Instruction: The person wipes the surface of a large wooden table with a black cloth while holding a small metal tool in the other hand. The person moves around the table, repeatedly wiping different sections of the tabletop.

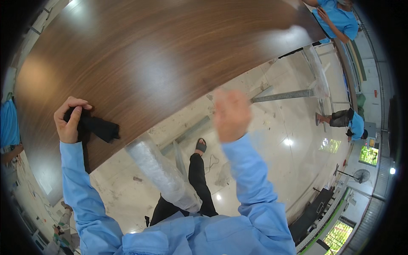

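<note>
A large dark brown wood-grain panel (170, 55) lies before me like a tabletop. At its near left part my left hand (71, 119) is closed on a black cloth (100, 128), which rests on the panel with one end hanging toward the near edge. My right hand (231, 114) is raised close to the panel's near edge, above the floor. Motion smears its fingers, so I cannot tell whether they hold anything.
A leg wrapped in clear plastic (163, 174) stands under the near edge, beside metal frame bars (284, 95). One person in blue (340, 19) is at the far right corner, another person (355, 123) farther right. A blue sleeve (8, 123) shows at left.
</note>
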The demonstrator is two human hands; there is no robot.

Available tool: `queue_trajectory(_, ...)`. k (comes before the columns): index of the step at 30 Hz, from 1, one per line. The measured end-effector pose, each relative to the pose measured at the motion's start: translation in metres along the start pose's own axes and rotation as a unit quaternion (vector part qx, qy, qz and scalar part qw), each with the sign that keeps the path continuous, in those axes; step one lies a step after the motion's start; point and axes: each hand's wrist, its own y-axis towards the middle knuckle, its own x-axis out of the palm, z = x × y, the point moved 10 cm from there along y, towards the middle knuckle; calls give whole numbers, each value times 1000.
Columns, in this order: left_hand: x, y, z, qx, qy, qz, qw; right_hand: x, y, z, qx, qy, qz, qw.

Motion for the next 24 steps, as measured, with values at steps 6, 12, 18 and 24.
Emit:
queue_trajectory(6, 1, 2, 3, 7, 12, 12, 1000, -29, -4, 44, 84, -3, 144, 986)
queue_trajectory(12, 3, 4, 3, 22, 26, 8, 999, -38, -3, 125, 155, -10, 276, 949)
queue_trajectory(18, -2, 2, 6, 15, 60, 19, 998, 8, -42, -6, 34, 139, 170, 975)
queue_trajectory(24, 4, 1, -1, -14, 25, 20, 999, -13, -21, 65, 130, -5, 218, 967)
